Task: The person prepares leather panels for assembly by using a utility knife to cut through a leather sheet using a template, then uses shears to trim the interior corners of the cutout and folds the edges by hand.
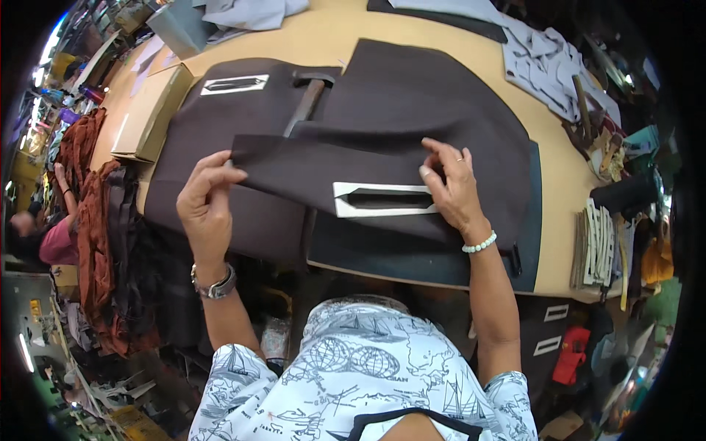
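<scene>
A dark brown leather-like panel (pixel 382 158) lies across the table, its left strip lifted. It has a slot edged in white (pixel 386 200) near its front edge. My left hand (pixel 209 192) is closed, its thumb and fingertips pinching the lifted left corner. Over the panel, just right of the slot, is my right hand (pixel 454 184), fingers bent but apart, with nothing visible between them. At the left lies a second brown panel (pixel 213 125) with another white-edged slot (pixel 235 84). A hammer (pixel 307 104) rests where the panels meet, its handle end partly covered by the lifted strip.
Beneath the right panel is a dark board (pixel 412 263) at the table's (pixel 316 35) front edge. A cardboard box (pixel 153 114) stands at left, beside hanging rust-brown material (pixel 95 242). Grey pieces (pixel 540 70) lie at the back right, and white-edged strips (pixel 594 246) at right. Another person (pixel 60 235) is at far left.
</scene>
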Available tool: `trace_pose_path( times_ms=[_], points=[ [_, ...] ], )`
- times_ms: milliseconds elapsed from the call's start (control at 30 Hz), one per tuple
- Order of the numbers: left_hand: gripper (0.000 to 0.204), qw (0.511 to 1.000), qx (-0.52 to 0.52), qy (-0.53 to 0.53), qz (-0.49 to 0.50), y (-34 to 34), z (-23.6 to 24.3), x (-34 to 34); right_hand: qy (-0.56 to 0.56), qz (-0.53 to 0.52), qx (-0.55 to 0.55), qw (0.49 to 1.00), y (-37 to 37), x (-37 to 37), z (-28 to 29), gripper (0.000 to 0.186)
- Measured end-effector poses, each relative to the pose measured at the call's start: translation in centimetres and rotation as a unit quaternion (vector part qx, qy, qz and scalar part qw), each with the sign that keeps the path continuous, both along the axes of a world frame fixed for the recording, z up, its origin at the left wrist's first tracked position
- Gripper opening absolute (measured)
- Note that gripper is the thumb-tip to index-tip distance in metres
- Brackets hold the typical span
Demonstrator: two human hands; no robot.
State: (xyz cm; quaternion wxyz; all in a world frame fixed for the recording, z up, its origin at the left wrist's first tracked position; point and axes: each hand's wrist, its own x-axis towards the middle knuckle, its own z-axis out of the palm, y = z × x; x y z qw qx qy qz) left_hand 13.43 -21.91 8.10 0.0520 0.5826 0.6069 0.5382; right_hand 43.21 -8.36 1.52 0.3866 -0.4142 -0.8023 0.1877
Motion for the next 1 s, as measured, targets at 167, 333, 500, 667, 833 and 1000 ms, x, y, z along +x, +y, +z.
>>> trace_pose_path(
  times_ms=[167,333,500,667,833,1000],
  points=[
    [0.023,0.986,0.025,0.087,0.142,-5.5,3.7,-4.2,-0.063,0.206,-0.030,0.976,-1.2,-6.7,4.5,0.050],
    [0.020,0.976,0.081,0.014,0.201,-13.9,4.9,-6.3,0.029,0.477,-0.355,0.804,-3.6,-18.0,7.5,0.072],
    [0.028,0.808,0.002,0.403,0.430,-26.7,10.5,-6.3,0.024,0.736,-0.478,0.479,-14.4,-24.0,10.5,0.060],
    [0.027,0.793,0.157,0.246,0.535,-27.6,13.5,-3.5,-0.019,0.793,-0.308,0.525,-22.0,-24.3,9.3,0.074],
    [0.019,0.942,0.087,0.241,0.218,-24.4,13.7,-0.8,0.258,0.708,-0.360,0.550,-21.4,-24.8,11.4,0.080],
    [0.020,0.933,-0.053,0.334,0.120,-13.6,12.6,-1.2,0.166,0.704,-0.463,0.512,-16.0,-22.3,11.6,0.042]
  ],
)
